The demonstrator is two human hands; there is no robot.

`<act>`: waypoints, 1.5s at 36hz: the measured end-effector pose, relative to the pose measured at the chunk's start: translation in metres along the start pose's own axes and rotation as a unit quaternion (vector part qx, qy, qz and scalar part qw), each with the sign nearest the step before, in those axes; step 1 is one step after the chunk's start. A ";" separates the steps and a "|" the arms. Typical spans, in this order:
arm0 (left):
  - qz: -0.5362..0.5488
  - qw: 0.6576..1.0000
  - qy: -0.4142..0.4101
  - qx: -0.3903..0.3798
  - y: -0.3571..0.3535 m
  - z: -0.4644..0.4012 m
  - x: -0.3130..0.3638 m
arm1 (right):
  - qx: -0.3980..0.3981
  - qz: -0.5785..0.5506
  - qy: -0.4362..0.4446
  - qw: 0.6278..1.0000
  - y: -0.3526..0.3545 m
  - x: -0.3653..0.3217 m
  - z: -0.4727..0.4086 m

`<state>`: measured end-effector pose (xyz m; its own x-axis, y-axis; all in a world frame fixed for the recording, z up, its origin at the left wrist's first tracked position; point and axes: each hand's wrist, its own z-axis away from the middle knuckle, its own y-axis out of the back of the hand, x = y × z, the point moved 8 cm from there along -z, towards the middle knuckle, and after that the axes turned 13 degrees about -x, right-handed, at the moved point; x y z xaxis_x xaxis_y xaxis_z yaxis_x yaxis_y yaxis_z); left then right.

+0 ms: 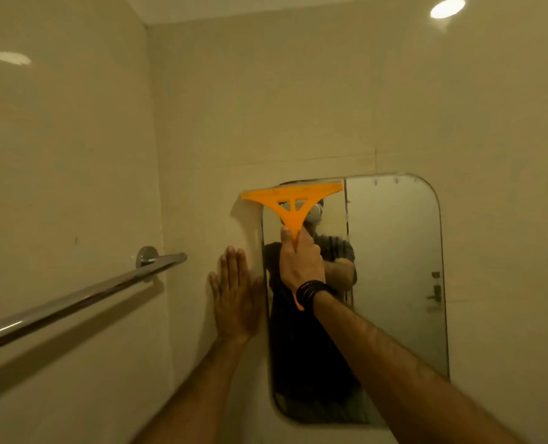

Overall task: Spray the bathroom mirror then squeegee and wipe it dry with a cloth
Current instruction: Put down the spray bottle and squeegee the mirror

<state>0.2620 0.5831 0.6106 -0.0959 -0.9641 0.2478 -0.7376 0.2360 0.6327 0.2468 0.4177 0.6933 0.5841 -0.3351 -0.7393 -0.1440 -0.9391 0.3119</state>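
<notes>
Right grip (301, 264) clenching orange squeegee (293, 200) handle, blade horizontal atop mirror (394, 267), left hand (234, 299) flat

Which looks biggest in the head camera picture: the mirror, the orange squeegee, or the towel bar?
1. Mirror, largest.
2. Towel bar. It runs close to the camera and off the frame's edge, so its apparent size is exaggerated.
3. Orange squeegee, smallest, gripped by the right hand.
</notes>
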 end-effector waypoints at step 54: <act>-0.017 0.992 -0.050 0.114 -0.006 0.014 -0.008 | -0.035 0.011 -0.075 0.997 -0.038 0.192 0.151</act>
<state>0.2576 0.5879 0.5941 -0.1257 -0.9810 0.1477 -0.8727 0.1802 0.4537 0.2440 0.3776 0.4500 0.4555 -0.3684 -0.8105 -0.0960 -0.9254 0.3666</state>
